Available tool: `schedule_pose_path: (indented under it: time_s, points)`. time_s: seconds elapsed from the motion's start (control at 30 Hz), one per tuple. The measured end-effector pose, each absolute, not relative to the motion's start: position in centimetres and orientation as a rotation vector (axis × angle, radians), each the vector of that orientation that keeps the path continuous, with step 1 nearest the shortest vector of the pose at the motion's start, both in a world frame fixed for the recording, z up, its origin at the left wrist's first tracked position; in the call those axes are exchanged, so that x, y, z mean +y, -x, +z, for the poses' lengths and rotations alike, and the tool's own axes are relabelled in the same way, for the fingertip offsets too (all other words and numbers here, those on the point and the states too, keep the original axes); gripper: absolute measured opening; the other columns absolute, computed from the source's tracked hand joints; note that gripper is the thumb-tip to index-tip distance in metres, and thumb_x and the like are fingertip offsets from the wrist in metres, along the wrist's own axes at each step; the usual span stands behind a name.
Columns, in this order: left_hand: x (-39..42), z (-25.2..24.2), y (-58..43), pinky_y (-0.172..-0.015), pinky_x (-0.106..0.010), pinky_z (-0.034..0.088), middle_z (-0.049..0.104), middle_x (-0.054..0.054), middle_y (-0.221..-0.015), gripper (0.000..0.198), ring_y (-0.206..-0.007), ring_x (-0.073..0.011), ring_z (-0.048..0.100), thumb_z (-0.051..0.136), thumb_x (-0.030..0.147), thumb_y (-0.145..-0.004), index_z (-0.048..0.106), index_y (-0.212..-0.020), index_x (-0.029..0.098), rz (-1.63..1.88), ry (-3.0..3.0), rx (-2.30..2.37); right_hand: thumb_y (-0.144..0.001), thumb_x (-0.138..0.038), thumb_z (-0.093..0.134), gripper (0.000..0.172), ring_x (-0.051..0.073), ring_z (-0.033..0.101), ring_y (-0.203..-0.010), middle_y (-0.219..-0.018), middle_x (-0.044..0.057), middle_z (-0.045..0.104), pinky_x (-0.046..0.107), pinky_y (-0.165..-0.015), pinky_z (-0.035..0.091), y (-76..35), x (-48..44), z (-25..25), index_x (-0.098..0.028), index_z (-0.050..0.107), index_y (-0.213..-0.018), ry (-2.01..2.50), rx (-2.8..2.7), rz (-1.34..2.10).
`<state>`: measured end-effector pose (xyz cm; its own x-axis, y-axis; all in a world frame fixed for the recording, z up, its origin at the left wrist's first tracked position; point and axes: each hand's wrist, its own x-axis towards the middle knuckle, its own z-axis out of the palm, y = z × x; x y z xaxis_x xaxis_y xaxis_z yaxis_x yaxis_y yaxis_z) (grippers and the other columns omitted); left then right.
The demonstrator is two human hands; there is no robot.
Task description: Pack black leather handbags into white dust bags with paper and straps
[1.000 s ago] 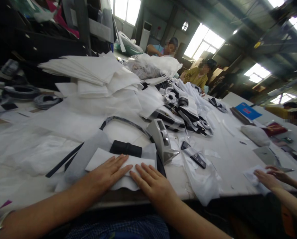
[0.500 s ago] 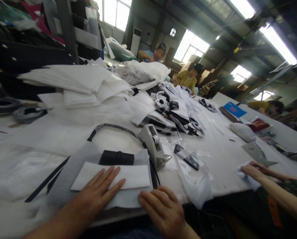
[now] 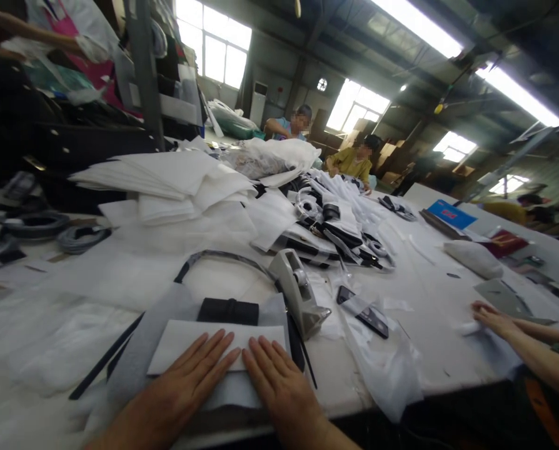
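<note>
A dark handbag [image 3: 230, 311] lies flat in front of me, partly covered by thin greyish-white tissue [image 3: 160, 319]. Its wrapped handle [image 3: 223, 255] arches away from me, and a dark strap [image 3: 105, 359] sticks out at the left. Across the bag rests a folded white foam sheet [image 3: 176, 340]. My left hand [image 3: 199, 375] presses flat on this sheet, fingers stretched. Beside it my right hand [image 3: 277, 381] lies flat too, fingertips on the sheet's lower right part. A grey tape dispenser [image 3: 298, 294] stands just right of the bag.
White sheets [image 3: 167, 181] are stacked behind the bag. Wrapped black-and-white bags [image 3: 326, 225] form a pile at the centre. A phone [image 3: 362, 311] and clear plastic [image 3: 387, 369] lie right of the dispenser. A co-worker's hands [image 3: 495, 319] work at the right; coiled straps [image 3: 82, 237] lie left.
My right hand has moved from the bag's lower right edge up and left onto the white sheet, beside my left hand. The view has shifted slightly; a person's arm now shows at upper left.
</note>
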<state>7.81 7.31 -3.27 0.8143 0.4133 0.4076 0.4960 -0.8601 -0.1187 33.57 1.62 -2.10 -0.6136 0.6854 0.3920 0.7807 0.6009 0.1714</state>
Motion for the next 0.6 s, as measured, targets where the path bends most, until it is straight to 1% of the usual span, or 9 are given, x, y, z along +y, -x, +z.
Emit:
schedule_pose_path:
  time_s: [0.1,0.13,0.17,0.2,0.33,0.4,0.5,0.6]
  points:
    - [7.5,-2.2,-5.9,-0.126,-0.048,0.01,0.049,-0.007,-0.153,0.054,-0.147,-0.0228,0.035,0.035,0.011,-0.098,0.04,-0.152,0.017,-0.527,2.708,-0.685,-0.102,-0.012,0.038,0.046,0.025,0.049,-0.138,-0.148,0.01,0.054,0.039,-0.11,0.051,-33.9,1.5,-2.1,-0.011,0.047,-0.147,1.177,-2.549,-0.476]
    - [7.6,-2.0,-5.2,-0.126,-0.05,0.008,0.049,-0.006,-0.153,0.053,-0.147,-0.0231,0.035,0.035,0.012,-0.099,0.042,-0.151,0.02,-0.511,2.699,-0.683,-0.102,-0.011,0.037,0.046,0.025,0.05,-0.138,-0.147,0.01,0.054,0.039,-0.11,0.05,-33.9,1.5,-2.0,-0.011,0.048,-0.147,1.175,-2.55,-0.469]
    - [7.8,-1.9,-4.6,-0.126,-0.049,0.008,0.048,-0.005,-0.154,0.053,-0.147,-0.0229,0.035,0.034,0.013,-0.1,0.042,-0.151,0.022,-0.486,2.707,-0.682,-0.102,-0.011,0.037,0.046,0.025,0.05,-0.137,-0.147,0.01,0.054,0.039,-0.11,0.051,-33.9,1.5,-1.9,-0.011,0.048,-0.147,1.171,-2.555,-0.457]
    - [8.0,-1.8,-4.0,-0.126,-0.048,0.01,0.047,-0.004,-0.155,0.054,-0.147,-0.0224,0.036,0.034,0.011,-0.1,0.04,-0.152,0.024,-0.454,2.733,-0.683,-0.101,-0.01,0.036,0.047,0.025,0.051,-0.137,-0.147,0.011,0.055,0.04,-0.11,0.051,-33.9,1.6,-1.8,-0.011,0.049,-0.146,1.168,-2.565,-0.441]
    - [9.5,-1.4,-2.7,-0.122,-0.039,0.027,0.044,-0.002,-0.157,0.064,-0.144,-0.0197,0.042,0.039,0.004,-0.098,0.03,-0.156,0.03,-0.296,2.98,-0.693,-0.098,-0.006,0.038,0.048,0.027,0.055,-0.133,-0.145,0.016,0.055,0.042,-0.105,0.055,-34.2,2.4,-1.3,-0.007,0.049,-0.145,1.124,-2.651,-0.343]
    - [10.2,-1.1,-2.7,-0.12,-0.038,0.032,0.043,-0.002,-0.158,0.069,-0.143,-0.0198,0.042,0.043,0.003,-0.097,0.026,-0.157,0.032,-0.237,3.13,-0.719,-0.096,-0.004,0.041,0.051,0.026,0.057,-0.131,-0.144,0.016,0.056,0.041,-0.104,0.055,-34.4,2.9,-1.1,-0.009,0.048,-0.146,1.119,-2.676,-0.279]
    - [10.5,-0.6,-2.8,-0.12,-0.042,0.033,0.041,-0.004,-0.158,0.068,-0.145,-0.0219,0.039,0.045,0.005,-0.098,0.024,-0.157,0.033,-0.231,3.244,-0.77,-0.094,-0.003,0.045,0.055,0.024,0.06,-0.128,-0.143,0.013,0.058,0.037,-0.103,0.056,-34.5,3.3,-1.1,-0.015,0.048,-0.147,1.123,-2.692,-0.21]
    - [9.6,-0.7,-2.9,-0.12,-0.047,0.033,0.041,-0.005,-0.158,0.063,-0.145,-0.0239,0.038,0.042,0.007,-0.101,0.026,-0.157,0.032,-0.294,3.204,-0.808,-0.097,-0.006,0.045,0.052,0.026,0.059,-0.129,-0.145,0.013,0.056,0.039,-0.102,0.057,-34.2,2.9,-1.5,-0.018,0.048,-0.148,1.132,-2.653,-0.248]
